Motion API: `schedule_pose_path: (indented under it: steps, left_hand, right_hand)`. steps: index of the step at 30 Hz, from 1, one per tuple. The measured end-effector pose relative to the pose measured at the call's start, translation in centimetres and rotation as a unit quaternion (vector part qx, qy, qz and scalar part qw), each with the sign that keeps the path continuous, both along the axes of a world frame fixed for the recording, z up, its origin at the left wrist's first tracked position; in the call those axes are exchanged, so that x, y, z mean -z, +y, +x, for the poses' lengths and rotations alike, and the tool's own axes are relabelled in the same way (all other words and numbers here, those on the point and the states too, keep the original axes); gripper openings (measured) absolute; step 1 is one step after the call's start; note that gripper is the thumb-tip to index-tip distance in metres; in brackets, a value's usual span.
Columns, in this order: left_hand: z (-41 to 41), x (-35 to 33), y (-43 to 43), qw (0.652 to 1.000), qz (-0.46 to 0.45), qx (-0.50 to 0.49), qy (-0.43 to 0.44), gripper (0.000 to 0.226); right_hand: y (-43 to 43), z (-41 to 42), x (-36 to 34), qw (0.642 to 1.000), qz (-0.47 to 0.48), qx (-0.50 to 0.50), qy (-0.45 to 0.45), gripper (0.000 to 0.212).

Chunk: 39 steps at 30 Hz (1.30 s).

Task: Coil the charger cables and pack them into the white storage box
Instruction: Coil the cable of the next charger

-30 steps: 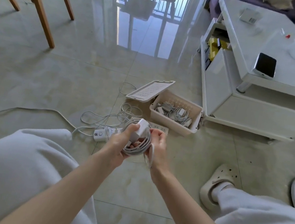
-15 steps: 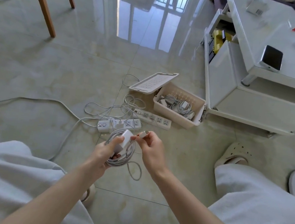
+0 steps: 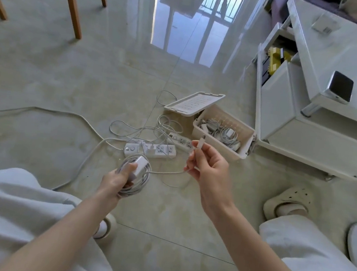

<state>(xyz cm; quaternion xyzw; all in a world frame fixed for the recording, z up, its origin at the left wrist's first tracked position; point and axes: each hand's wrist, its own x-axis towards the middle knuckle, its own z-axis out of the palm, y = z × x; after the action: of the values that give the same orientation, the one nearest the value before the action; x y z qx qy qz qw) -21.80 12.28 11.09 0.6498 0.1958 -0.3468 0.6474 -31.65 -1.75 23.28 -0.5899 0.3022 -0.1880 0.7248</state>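
While my left hand [image 3: 120, 177] grips the coiled charger cable [image 3: 142, 185], thumb laid across the white adapter block [image 3: 140, 167] that sits on the loops, my right hand [image 3: 209, 170] is raised higher and pinches the cable's free end between thumb and curled fingers, so that the connector [image 3: 201, 141] stands up above my fingertips. A short slack stretch of the same cable [image 3: 166, 172] sags between my two hands, which are held apart over the tiled floor [image 3: 71, 81]. Just beyond my hands lie two white power strips [image 3: 152, 151], the nearer one with a plug in it, and a tangle of thin loose cables [image 3: 142, 131] spreads around them. A thicker cord [image 3: 41, 110] runs off from there toward the left. Past the farther strip, ahead of my right hand, the white storage box [image 3: 243, 153] stands open on the floor, holding several chargers already wound up [image 3: 222, 133]. Its lid [image 3: 193, 103] lies at the box's far-left side, touching the rim. The box sits right against the base of a low white table [image 3: 340, 54], which carries a phone [image 3: 341, 86] near its front edge. My knees in pale trousers frame the view, a cream slipper [image 3: 289, 199] shows on my right foot, and wooden chair legs [image 3: 73, 7] stand far off at the upper left.
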Motion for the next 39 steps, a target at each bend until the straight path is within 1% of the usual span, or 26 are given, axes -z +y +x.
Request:
schedule_pose_path:
  steps: [2,4,6,9,13,15,17,19,22,23,26,27,30,32,34,37,39]
  left_hand:
    - [0.3,-0.2,-0.1,0.997,-0.045,-0.057,0.032,0.024]
    - [0.8,-0.4,-0.1,0.989,-0.095,-0.105,0.045,0.017]
    - [1.3,-0.4,-0.1,0.980,-0.120,-0.145,0.057,0.013]
    - [1.4,-0.4,-0.3,0.965,-0.145,-0.198,0.095,0.018]
    - [1.4,-1.3,-0.9,0.929,-0.232,-0.243,0.156,0.026]
    - [1.4,-2.1,-1.2,0.921,-0.270,-0.222,0.174,0.032]
    - [1.1,-2.9,-1.5,0.924,-0.294,-0.169,0.175,0.033]
    - [0.7,-3.5,-1.8,0.928,-0.313,-0.113,0.168,0.037]
    - [-0.2,-4.1,-2.2,0.932,-0.324,-0.055,0.154,0.055]
    - [-0.6,-4.2,-2.3,0.936,-0.319,-0.042,0.145,0.054]
    - [-1.5,-4.6,-2.6,0.948,-0.298,0.001,0.113,0.038]
    - [-1.8,-4.7,-2.7,0.951,-0.292,0.018,0.102,0.035]
    - [-2.6,-4.6,-2.9,0.959,-0.262,0.069,0.082,0.043]
    - [-2.9,-4.3,-3.0,0.960,-0.250,0.090,0.084,0.047]
    - [-3.1,-4.0,-3.1,0.960,-0.247,0.098,0.088,0.050]
    - [-3.3,-3.5,-3.2,0.966,-0.226,0.097,0.083,0.037]
    - [-3.3,-3.3,-3.3,0.972,-0.207,0.081,0.081,0.033]
  right_hand:
    - [0.3,-0.6,0.6,1.000,0.017,0.009,0.008,0.020]
    - [0.2,-1.5,1.3,0.999,0.039,0.022,0.016,0.020]
    - [0.0,-2.7,2.0,0.997,0.061,0.039,0.028,0.018]
    - [-0.2,-4.4,3.1,0.991,0.109,0.064,0.049,0.013]
    - [-0.7,-5.8,5.4,0.969,0.207,0.104,0.086,0.011]
    - [-1.3,-6.1,6.8,0.955,0.246,0.122,0.112,0.012]
    - [-1.9,-6.1,7.8,0.945,0.265,0.124,0.145,0.015]
    - [-2.2,-5.8,8.4,0.945,0.257,0.100,0.176,0.016]
    - [-2.1,-4.9,8.4,0.954,0.227,0.046,0.192,0.018]
    - [-1.9,-4.5,8.3,0.957,0.215,0.032,0.193,0.018]
    - [-1.0,-3.3,8.1,0.965,0.200,0.002,0.172,0.016]
    - [-0.7,-2.9,8.0,0.966,0.202,-0.005,0.161,0.014]
    - [0.1,-2.0,7.9,0.970,0.203,-0.016,0.133,0.010]
    - [0.4,-1.6,7.7,0.970,0.214,-0.021,0.110,0.007]
    - [0.6,-1.4,7.7,0.969,0.228,-0.030,0.090,0.007]
    - [1.0,-1.3,7.8,0.961,0.265,-0.026,0.070,0.013]
    - [1.2,-1.0,8.0,0.956,0.282,0.012,0.077,0.019]
